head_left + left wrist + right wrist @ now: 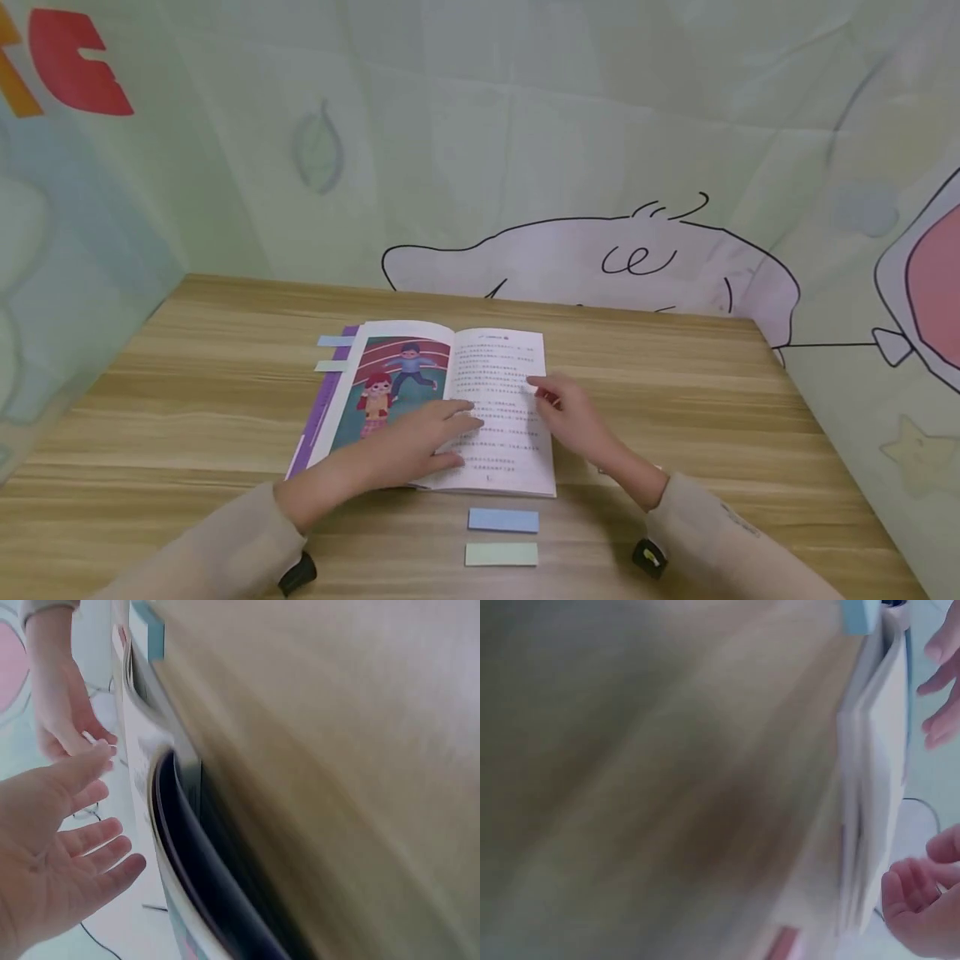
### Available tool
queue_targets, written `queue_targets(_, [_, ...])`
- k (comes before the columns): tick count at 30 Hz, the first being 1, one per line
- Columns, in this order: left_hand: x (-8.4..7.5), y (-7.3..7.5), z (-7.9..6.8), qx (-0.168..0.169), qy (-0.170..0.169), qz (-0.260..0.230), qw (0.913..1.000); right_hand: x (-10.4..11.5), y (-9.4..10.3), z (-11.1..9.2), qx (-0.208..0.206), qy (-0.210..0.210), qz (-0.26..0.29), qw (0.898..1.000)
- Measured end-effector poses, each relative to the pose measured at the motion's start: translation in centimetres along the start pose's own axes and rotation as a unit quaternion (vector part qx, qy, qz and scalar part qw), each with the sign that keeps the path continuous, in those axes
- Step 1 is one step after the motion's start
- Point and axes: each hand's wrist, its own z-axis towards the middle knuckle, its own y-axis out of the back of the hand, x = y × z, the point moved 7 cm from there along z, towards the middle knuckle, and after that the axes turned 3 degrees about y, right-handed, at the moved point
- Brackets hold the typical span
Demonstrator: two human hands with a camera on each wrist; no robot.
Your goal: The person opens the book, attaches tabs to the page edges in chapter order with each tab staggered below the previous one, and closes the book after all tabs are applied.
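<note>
An open book (505, 450) lies on the table, an illustration of two figures on its left page and printed text on its right page. My left hand (408, 442) reaches across the lower left page, fingers spread and fairly straight over the text. At the right page's outer edge is my right hand (577, 421), its index fingertip right at the margin. The right wrist view shows the right hand (922, 896) with loosely bent fingers, thumb apart, nothing visible between them. Beside the book's pages, the left hand (67, 847) appears palm-side in the left wrist view.
A blue sticky-note pad (503, 521) and a pale green pad (501, 554) lie in front of the book. Blue (334, 341) and green tabs (332, 366) stick out from its left edge. A small reddish object (784, 943) sits on the table (225, 375). Printed cloth walls enclose the table.
</note>
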Motion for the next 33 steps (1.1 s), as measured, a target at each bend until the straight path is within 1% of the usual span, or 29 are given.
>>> queue_targets(3, [-0.8, -0.6, -0.5, 0.012, -0.007, -0.008, 0.9999, -1.6, 0.1, -0.4, -0.017, -0.055, 0.016, 0.998])
queue_targets(6, [-1.4, -1.0, -0.7, 0.015, -0.018, -0.007, 0.9997, -2.8, 0.1, -0.8, -0.026, -0.103, 0.047, 0.993])
queue_targets(9, [-1.8, -1.4, -0.8, 0.016, -0.025, -0.008, 0.9995, -3.6, -0.3, -1.0, -0.019, -0.142, 0.077, 0.987])
queue_targets(13, [-1.9, -1.8, -0.7, 0.019, -0.026, -0.007, 0.9994, -3.9, -0.9, -1.3, -0.004, -0.179, 0.11, 0.978])
queue_targets(17, [-1.9, -2.2, -0.6, 0.021, -0.021, 0.002, 0.9995, -3.8, -1.1, -1.4, -0.001, -0.195, 0.135, 0.971])
queue_targets(19, [-1.9, -2.2, -0.5, 0.022, -0.02, 0.006, 0.9995, -3.7, -1.2, -1.5, 0.0, -0.196, 0.139, 0.971])
queue_targets(26, [-2.0, -2.4, -0.4, 0.025, -0.017, 0.006, 0.9995, -3.4, -1.2, -1.5, 0.003, -0.198, 0.144, 0.97])
queue_targets(31, [-1.9, -2.4, -0.4, 0.026, -0.016, 0.006, 0.9995, -3.1, -1.1, -1.5, 0.002, -0.184, 0.135, 0.974])
queue_targets(33, [-2.0, -2.4, -0.4, 0.026, -0.018, 0.009, 0.9995, -3.1, -1.1, -1.5, 0.0, -0.188, 0.137, 0.973])
